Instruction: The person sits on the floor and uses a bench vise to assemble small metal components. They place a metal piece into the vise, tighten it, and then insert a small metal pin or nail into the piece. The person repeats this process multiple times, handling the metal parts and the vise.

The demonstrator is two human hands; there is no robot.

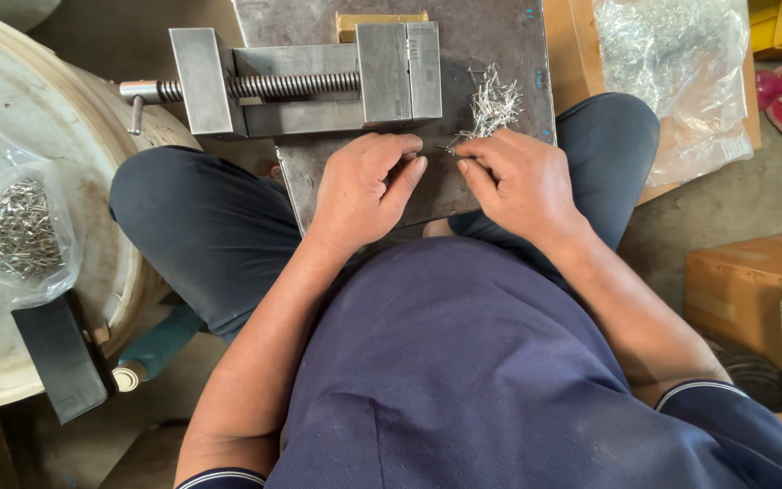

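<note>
A grey steel plate (500, 36) lies across the seated person's lap as a work surface, carrying a machine vise (305, 81) at its far side and a loose heap of small metal pins (492, 107) within finger reach. The left hand (364, 186) and right hand (518, 181) meet at the near edge, fingertips pinched nearly shut, apparently on one small pin (450, 149), though it is too small to confirm.

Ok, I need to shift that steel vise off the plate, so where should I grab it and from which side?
Probably grip the vise across its solid block body, coming from above with fingers on the near and far faces. Those faces look flat and parallel. Avoid the threaded screw and thin crank handle at the left end, and the loose metal pins beside it.
</note>
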